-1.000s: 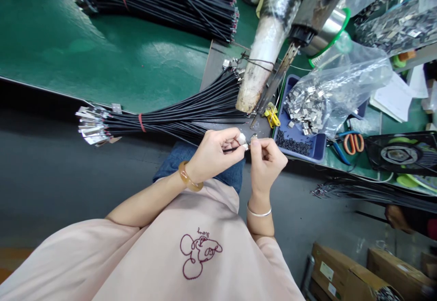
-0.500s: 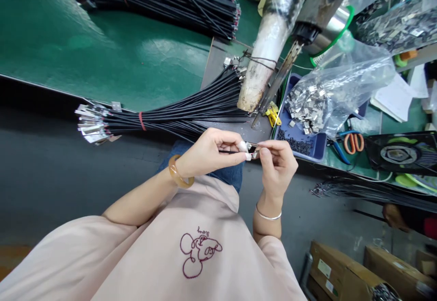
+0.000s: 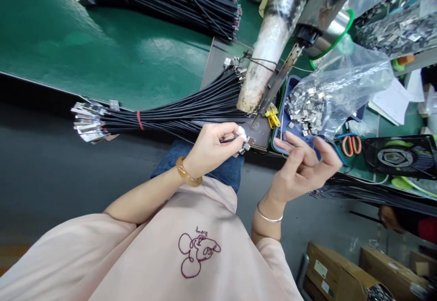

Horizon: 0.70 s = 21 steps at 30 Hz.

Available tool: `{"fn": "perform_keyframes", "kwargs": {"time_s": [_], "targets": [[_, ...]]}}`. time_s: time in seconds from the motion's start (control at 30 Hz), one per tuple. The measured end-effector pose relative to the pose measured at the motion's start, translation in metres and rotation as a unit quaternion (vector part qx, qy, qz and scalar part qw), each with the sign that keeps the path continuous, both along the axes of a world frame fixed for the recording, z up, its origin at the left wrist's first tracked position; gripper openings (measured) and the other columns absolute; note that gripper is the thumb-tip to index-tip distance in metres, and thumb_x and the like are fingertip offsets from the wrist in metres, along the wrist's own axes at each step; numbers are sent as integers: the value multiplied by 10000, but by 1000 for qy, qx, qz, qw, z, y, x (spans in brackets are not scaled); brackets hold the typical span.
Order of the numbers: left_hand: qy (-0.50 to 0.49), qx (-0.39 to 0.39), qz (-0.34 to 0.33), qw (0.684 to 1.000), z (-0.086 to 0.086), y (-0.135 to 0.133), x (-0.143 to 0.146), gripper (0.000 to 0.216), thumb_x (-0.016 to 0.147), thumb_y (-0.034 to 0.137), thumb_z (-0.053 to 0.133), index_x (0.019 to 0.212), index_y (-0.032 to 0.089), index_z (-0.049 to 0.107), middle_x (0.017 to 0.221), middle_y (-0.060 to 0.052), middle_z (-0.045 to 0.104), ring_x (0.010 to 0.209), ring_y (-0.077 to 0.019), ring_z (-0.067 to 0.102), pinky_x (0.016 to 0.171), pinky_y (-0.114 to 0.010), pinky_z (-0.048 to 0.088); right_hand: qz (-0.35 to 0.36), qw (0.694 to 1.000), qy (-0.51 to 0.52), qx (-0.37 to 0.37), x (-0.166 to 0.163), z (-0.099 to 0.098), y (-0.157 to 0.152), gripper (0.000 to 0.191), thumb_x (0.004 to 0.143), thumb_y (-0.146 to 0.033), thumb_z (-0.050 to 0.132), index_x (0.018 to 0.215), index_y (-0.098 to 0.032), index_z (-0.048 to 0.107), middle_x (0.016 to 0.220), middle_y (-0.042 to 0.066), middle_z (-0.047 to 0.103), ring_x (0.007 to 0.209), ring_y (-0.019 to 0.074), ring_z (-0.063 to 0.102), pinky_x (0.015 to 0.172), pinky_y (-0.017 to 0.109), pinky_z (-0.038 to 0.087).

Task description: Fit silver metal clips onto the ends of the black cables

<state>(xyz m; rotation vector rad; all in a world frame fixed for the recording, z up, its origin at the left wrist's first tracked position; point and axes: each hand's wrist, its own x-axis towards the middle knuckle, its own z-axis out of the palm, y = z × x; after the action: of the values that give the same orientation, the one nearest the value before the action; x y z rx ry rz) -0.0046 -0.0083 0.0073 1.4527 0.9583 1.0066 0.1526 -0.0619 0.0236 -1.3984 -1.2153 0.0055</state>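
Note:
My left hand (image 3: pixel 218 148) is closed in a pinch, with white wraps on the fingertips. Between its fingers is a black cable, and small metal connectors (image 3: pixel 246 146) stick out past the fingertips. My right hand (image 3: pixel 303 166) has its fingers spread, over the near edge of the blue tray (image 3: pixel 290 84); I see nothing held in it. Loose silvery metal connectors (image 3: pixel 307 109) lie in that tray, partly under a clear plastic bag (image 3: pixel 358 73). Left of the tray, a bundle of black cables (image 3: pixel 177 109), tied with a red band, lies along the table edge.
A white wrapped tube (image 3: pixel 259 68) and a soldering iron (image 3: pixel 273 94) hang over the bench above my hands. A yellow clip (image 3: pixel 272 116) sits beside the tray. Orange-handled scissors (image 3: pixel 351 145) and a black fan (image 3: pixel 396 155) lie at right. Another cable bundle (image 3: pixel 164 0) lies at the back.
My right hand has left the cable end at my left fingertips, moved right to the tray and spread its fingers. My left hand keeps the cable, shifted slightly.

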Motion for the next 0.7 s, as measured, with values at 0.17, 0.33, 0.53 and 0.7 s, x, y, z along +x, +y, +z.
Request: {"fn": "perform_keyframes", "kwargs": {"time_s": [0.17, 0.33, 0.53, 0.7], "targets": [[3, -3, -5, 1000, 0, 2, 3, 159, 869, 189, 584, 723, 134, 612, 507, 67, 409, 487, -50, 312, 479, -193, 250, 83, 992, -37, -82, -3, -6, -6, 101, 926, -155, 657, 988, -234, 648, 1019, 11, 786, 743, 142, 780, 689, 292, 668], [32, 24, 15, 999, 4, 4, 5, 140, 860, 181, 588, 731, 138, 621, 512, 79, 345, 474, -50, 265, 458, -205, 213, 151, 976, -1, -157, -6, -12, 4, 17, 936, -215, 647, 943, -221, 662, 1064, 28, 775, 793, 125, 775, 734, 258, 678], [86, 100, 48, 990, 6, 7, 7, 109, 843, 131, 593, 743, 149, 630, 498, 92, 339, 464, -50, 268, 473, -210, 239, 147, 973, 76, -158, -8, -19, 13, 14, 911, -214, 674, 908, -222, 663, 1005, -3, 785, 794, 119, 783, 745, 230, 680], [92, 138, 57, 984, 8, 9, 8, 120, 829, 96, 601, 723, 148, 622, 483, 104, 345, 436, -37, 271, 467, -203, 247, 151, 972, 98, -151, -9, -15, 17, 44, 891, -179, 692, 891, -221, 677, 972, -18, 780, 806, 115, 784, 730, 205, 672]]}}
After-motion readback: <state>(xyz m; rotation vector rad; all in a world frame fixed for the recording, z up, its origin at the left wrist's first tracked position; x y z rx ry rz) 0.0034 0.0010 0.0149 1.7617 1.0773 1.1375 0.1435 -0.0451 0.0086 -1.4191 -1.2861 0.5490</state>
